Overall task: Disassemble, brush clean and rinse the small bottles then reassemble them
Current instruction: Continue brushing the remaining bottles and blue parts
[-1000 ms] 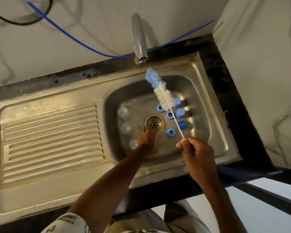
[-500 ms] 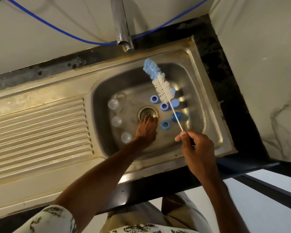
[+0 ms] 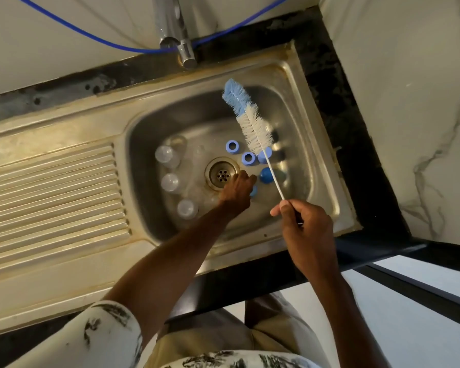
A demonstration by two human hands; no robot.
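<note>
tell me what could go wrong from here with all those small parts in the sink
1. The left hand reaches over a blue ring beside the drain; a fumble could send it skidding across the basin.
2. The right hand holds the brush by the end of its thin handle, so the bristle head may sway and knock the loose blue caps under it.
3. The left forearm passes close to the nearest clear bottle, which could tip.

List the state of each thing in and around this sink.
Tap, no water running.
Clear bottles, uncapped, standing in the basin.
Blue rings, loose in the basin.
Bottle brush, held above the basin, in no bottle.
Right hand, grips the brush handle.
Left hand, over a blue part; grip unclear.
</note>
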